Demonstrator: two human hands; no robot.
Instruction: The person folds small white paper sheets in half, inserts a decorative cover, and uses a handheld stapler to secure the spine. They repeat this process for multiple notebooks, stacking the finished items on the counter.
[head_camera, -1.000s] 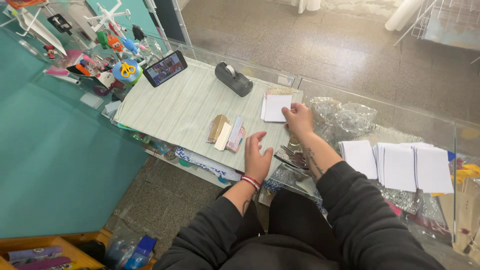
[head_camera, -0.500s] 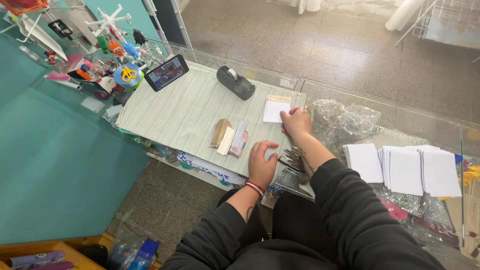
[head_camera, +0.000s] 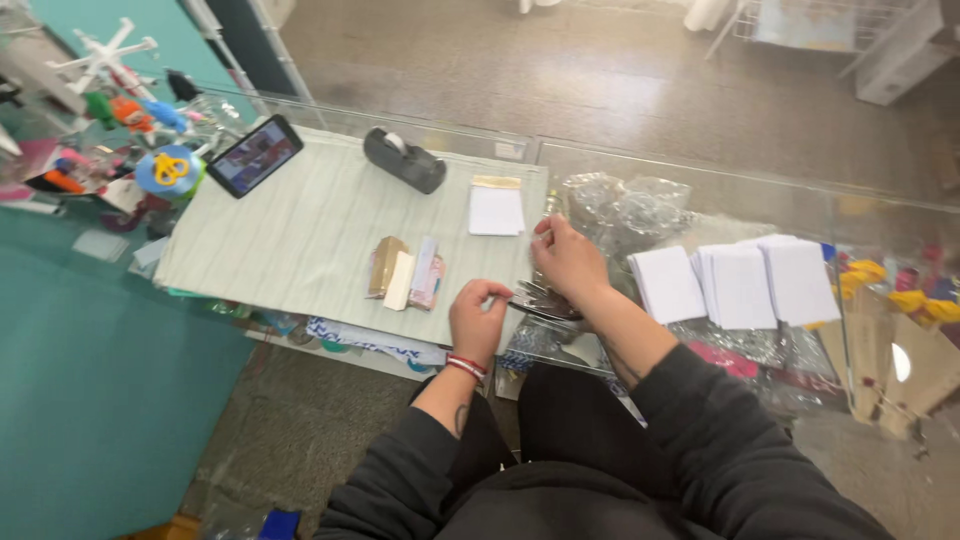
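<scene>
My right hand (head_camera: 570, 260) lies with bent fingers at the right edge of a pale striped mat (head_camera: 300, 240) and holds a fanned stack of thin clear sleeves (head_camera: 538, 300). My left hand (head_camera: 478, 322), with a red band on the wrist, has its fingers pinched on the left tips of that fan. A white notepad with a gold top strip (head_camera: 496, 208) lies on the mat just beyond my right hand. To the left of my left hand sits a small stack of tan, white and pink cards (head_camera: 405, 272).
A dark tape dispenser (head_camera: 404, 160) and a propped phone (head_camera: 254, 155) stand at the mat's far side. Crumpled clear bags (head_camera: 630, 208) and several white paper stacks (head_camera: 740, 282) lie on the glass counter to the right. Colourful toys (head_camera: 160, 165) crowd the far left.
My right hand has pulled back from the white notepad toward me and now rests over the clear sleeves. My left hand has shifted right to meet the fan.
</scene>
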